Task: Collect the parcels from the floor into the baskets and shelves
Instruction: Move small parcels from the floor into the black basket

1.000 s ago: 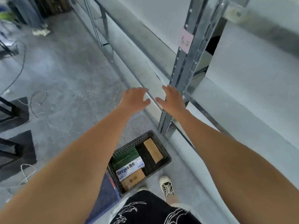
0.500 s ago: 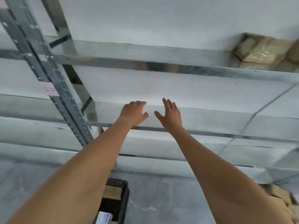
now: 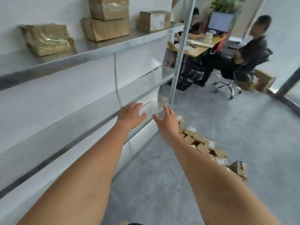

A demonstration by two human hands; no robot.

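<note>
Galvanised steel shelves (image 3: 90, 51) run along the wall at left, with cardboard boxes (image 3: 105, 28) on the upper tier. Grey concrete floor (image 3: 235, 143) carries a heap of small parcels (image 3: 201, 143) at the rack's far end. Left hand (image 3: 130, 116) and right hand (image 3: 168, 121), both empty with fingers spread, reach forward side by side before the lower shelf edge.

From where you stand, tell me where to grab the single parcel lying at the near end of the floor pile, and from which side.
Take the near parcel across its two side faces, coming from above with the right hand. It lies tilted at the pile's end, with open floor toward you, so nothing blocks a top-down reach. Both hands are empty.
</note>
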